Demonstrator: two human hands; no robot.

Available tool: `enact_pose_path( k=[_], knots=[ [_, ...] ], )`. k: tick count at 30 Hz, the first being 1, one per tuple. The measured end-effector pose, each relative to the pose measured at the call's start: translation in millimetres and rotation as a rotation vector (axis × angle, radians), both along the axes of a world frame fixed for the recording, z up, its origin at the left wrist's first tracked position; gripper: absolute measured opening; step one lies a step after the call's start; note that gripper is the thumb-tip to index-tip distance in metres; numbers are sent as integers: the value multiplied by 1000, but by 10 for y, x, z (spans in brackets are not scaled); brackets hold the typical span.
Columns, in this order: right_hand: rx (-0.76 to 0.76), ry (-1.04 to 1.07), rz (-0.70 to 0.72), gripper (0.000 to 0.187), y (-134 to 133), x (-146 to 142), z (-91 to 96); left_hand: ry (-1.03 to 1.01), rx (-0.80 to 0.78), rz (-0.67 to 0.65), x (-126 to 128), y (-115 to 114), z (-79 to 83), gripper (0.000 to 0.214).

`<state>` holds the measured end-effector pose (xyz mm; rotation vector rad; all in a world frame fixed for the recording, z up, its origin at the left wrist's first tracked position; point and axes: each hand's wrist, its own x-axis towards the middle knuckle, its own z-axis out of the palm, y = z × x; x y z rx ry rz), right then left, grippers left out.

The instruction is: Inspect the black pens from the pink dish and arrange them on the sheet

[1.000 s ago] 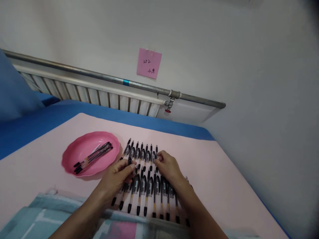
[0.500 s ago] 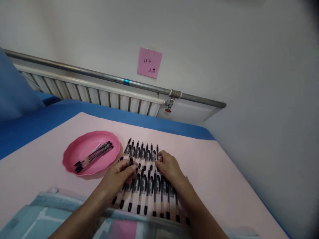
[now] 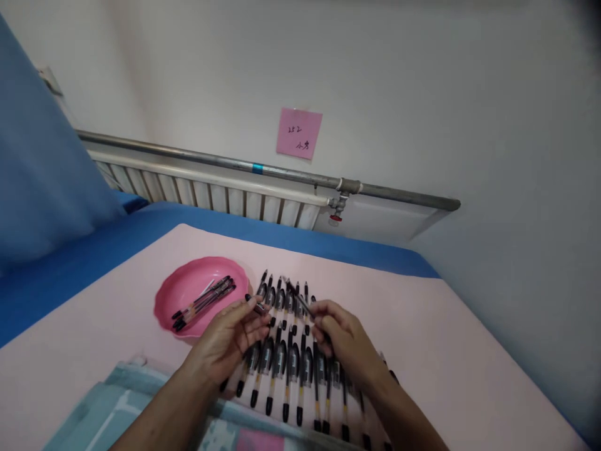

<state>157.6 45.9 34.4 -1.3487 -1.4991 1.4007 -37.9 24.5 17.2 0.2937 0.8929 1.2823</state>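
Note:
My left hand [image 3: 229, 341], palm partly turned up, pinches a black-tipped clear pen cap [image 3: 256, 305] between thumb and index finger. In my right hand [image 3: 345, 338] is an uncapped pen [image 3: 301, 300], tilted with its tip pointing up and left over the back row. Beneath both hands lie two rows of gel pens. The back row [image 3: 280, 299] and the front row [image 3: 280, 362] have loose caps lying among or on them. My right hand and forearm hide part of the front row.
A pink scalloped bowl [image 3: 164, 307] on the left holds several capped pens [image 3: 206, 304]. The pens lie on a pink mat [image 3: 370, 285] over a blue surface [image 3: 385, 257]. Folded light-blue cloth [image 3: 113, 401] lies along the near edge. A radiator [image 3: 225, 197] and pipe stand against the wall.
My right hand has lifted a pen from the right end of the back row and tilted it leftward. My left hand has opened out somewhat, still with the cap. The view has shifted left.

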Motion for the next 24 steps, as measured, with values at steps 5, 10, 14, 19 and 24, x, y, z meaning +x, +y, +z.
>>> enact_pose_path(
  k=[5,10,14,19,24],
  knots=[
    [107,-132,157,14,-211,-186,-2,-117,-5,133,-84,50,13,9],
    [204,-191,152,14,-209,-200,-46,-123,42,142,-105,49,26,9],
    [192,-162,149,14,-227,-202,-16,-114,49,152,-109,58,4,7],
    [176,-165,135,14,-241,-203,-4,-47,35,176,-104,55,35,6],
    [228,-219,130,15,-240,-209,-17,112,105,123,-29,6,50,18]
  ],
)
